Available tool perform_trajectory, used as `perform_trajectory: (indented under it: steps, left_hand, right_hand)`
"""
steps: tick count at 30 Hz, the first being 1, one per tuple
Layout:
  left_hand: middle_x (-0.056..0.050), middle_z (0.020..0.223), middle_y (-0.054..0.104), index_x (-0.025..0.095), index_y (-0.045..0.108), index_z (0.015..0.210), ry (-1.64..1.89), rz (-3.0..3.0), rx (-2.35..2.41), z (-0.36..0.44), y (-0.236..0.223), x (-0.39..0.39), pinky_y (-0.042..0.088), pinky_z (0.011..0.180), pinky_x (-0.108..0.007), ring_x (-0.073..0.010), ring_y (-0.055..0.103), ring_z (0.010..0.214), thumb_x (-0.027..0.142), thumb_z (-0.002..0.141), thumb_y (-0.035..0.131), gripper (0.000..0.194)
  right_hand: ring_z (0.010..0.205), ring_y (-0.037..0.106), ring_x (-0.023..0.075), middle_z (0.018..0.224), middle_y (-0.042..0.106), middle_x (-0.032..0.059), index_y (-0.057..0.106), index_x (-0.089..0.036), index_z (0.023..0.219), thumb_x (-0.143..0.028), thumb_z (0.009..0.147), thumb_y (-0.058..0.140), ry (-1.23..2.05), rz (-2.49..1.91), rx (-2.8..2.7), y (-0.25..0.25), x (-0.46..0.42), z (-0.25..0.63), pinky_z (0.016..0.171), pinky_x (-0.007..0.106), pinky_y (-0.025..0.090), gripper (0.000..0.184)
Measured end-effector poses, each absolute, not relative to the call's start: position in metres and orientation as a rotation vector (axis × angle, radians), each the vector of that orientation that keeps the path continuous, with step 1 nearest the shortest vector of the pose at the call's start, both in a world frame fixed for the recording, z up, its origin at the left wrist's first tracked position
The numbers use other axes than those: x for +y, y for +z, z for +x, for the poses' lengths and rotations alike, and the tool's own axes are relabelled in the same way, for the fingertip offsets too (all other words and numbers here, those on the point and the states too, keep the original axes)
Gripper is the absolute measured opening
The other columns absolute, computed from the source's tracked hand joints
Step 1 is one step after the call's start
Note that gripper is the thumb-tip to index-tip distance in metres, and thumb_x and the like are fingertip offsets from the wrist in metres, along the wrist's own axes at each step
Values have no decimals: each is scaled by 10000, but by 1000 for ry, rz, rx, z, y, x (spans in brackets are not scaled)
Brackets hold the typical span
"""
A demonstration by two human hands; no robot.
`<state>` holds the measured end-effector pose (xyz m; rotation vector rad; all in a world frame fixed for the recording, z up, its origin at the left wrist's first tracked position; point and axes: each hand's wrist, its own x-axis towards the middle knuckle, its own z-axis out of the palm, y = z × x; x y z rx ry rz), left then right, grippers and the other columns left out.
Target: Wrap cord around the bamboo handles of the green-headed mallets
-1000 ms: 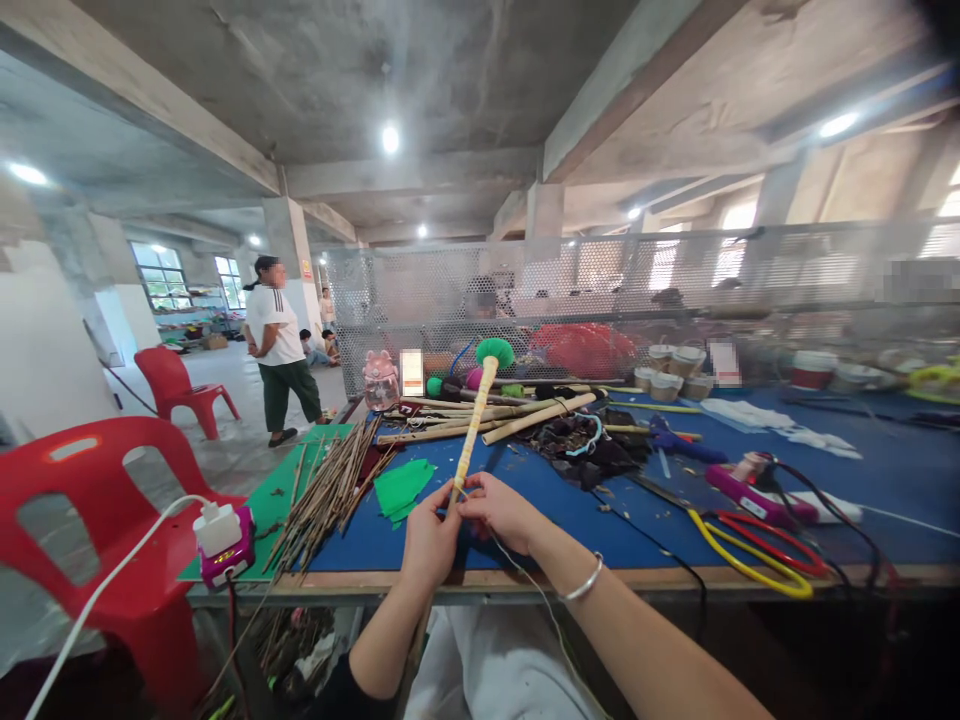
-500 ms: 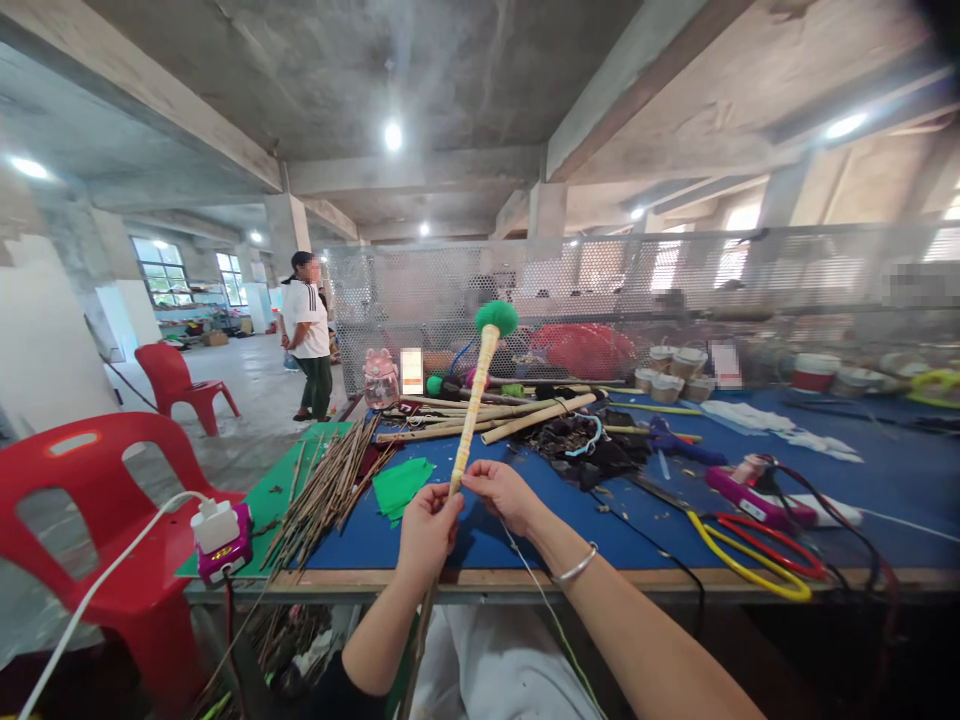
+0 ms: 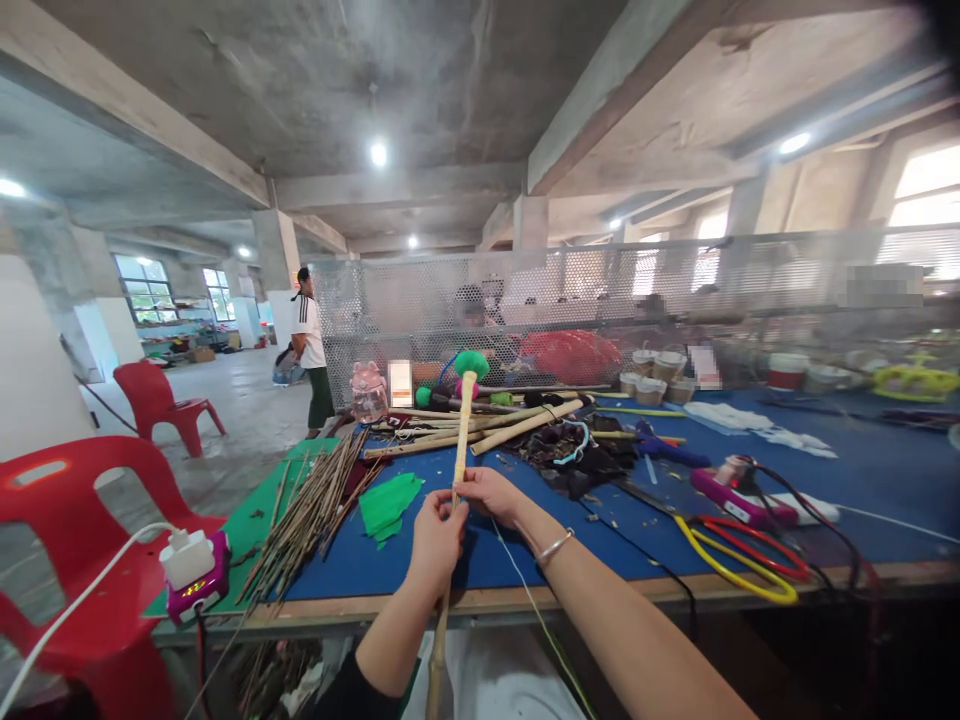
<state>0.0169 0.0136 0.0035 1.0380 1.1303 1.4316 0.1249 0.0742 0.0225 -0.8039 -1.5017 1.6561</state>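
I hold a long stick [image 3: 463, 425] with a green rounded head [image 3: 472, 364], tilted up and away from me over the table edge. A cream-yellow wrapping covers its upper part, while bare wood [image 3: 440, 665] shows at the lower end. My left hand [image 3: 437, 538] is closed round the stick just under the wrapping. Beside it, my right hand [image 3: 493, 497] pinches at the lower end of the wrapping. From under the right hand a thin pale cord [image 3: 521, 578] runs down to my lap. The right fingertips partly hide where the cord meets the stick.
A bundle of thin sticks [image 3: 311, 520] lies left, next to green cloth [image 3: 390, 507]. Thicker poles [image 3: 525, 428] and black material [image 3: 592, 450] are behind. Yellow-handled pliers [image 3: 727, 568] and a purple power strip [image 3: 742, 497] lie right. A red chair [image 3: 67, 540] and a person [image 3: 306, 345] are left.
The stick's green head has dropped lower in view, and the stick stands a little more upright. Both hands keep their hold. The person at the left has turned and shifted slightly.
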Motion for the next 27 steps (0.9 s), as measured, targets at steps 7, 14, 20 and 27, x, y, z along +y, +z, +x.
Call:
perform_trajectory:
  steps: [7,14,20,27]
  left_hand:
    - [80,579,477,189,449,890,1531,906,1022,11,1,4,190,312,-124,-10,316,343,451,614,633,423]
    - [66,601,513,177,465,892,1507,933,998,11,2,2,202,311,-128,-11,336,351,445,587,654,448]
    - [27,650,546,148,487,899,1491,946,912,10,7,-4,190,301,-131,-4,331,347,427,600,651,440]
    - [-4,668,579,140,521,845,1368,1061,831,6,4,-6,228,298,-152,-15,344,329,497,678,556,396]
  right_hand:
    - [315,218,16,403,377,-100,499,-146,666,-348,573,700,1646,-768,-1490,15,69,129,351,190,84,300]
    - [304,193,14,382,364,-106,499,-147,635,-357,562,705,1509,-852,-1492,15,71,130,342,202,68,302]
    - [311,189,15,361,345,-106,486,-149,620,-352,564,713,1557,-780,-1446,17,69,130,342,199,61,309]
    - [310,181,-7,482,487,-70,530,-130,840,-311,563,724,1836,-540,-1406,26,60,129,336,186,40,383]
